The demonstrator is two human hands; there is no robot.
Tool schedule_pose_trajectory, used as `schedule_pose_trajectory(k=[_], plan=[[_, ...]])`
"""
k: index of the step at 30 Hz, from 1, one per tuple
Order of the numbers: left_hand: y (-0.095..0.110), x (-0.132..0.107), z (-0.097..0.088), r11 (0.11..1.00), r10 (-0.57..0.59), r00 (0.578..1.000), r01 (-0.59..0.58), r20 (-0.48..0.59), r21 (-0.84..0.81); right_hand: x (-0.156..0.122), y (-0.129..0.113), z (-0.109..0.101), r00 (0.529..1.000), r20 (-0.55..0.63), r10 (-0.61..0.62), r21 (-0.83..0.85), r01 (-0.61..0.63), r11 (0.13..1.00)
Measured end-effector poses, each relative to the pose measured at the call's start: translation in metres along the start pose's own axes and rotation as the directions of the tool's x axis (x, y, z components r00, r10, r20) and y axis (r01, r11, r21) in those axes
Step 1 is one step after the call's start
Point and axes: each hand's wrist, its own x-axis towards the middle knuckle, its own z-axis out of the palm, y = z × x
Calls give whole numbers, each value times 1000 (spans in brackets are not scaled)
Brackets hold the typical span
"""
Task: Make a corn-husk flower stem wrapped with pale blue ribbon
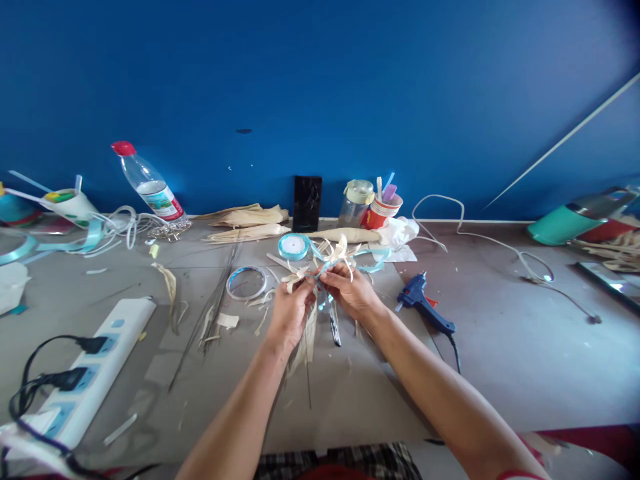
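Observation:
Near the middle of the table, my left hand (291, 312) and my right hand (354, 295) work close together, fingertips almost meeting. Both are closed in a pinch. Between them is a bunch of pale corn-husk flowers (339, 249), with husk leaves (309, 333) and a thin wire stem hanging below. A light blue ribbon (376, 260) runs from the bunch, and my right fingers pinch it against the stems. The exact grip points are partly hidden by the fingers. Just beyond my hands lies a ribbon spool (294, 246). A slim dark tool (335, 327) lies beneath my right hand.
A blue glue gun (425, 305) lies right of my hands. To the left are a tape roll (247, 283), thin wires (213, 313) and a power strip (107, 363). Along the wall stand a tilted bottle (150, 187), a phone (307, 203), a jar (356, 203) and cups.

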Motion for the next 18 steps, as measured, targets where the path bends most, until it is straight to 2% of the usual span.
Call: schedule_pose_trajectory(k=[5, 10, 15, 18], plan=[[-3, 0, -1, 984, 99, 995, -98, 1, 147, -1, -1, 1, 995, -50, -90, -239, 76, 968], [-3, -1, -1, 908, 250, 968, -222, -34, 356, -7, -6, 11, 972, -114, -204, -381, 147, 913], [1, -3, 2, 883, 220, 975, -207, 18, 422, -11, -4, 18, 974, -109, -197, -352, 148, 924], [-1, -2, 1, 886, 235, 972, -217, 7, 409, -12, -3, 19, 968, -127, -217, -390, 152, 908]])
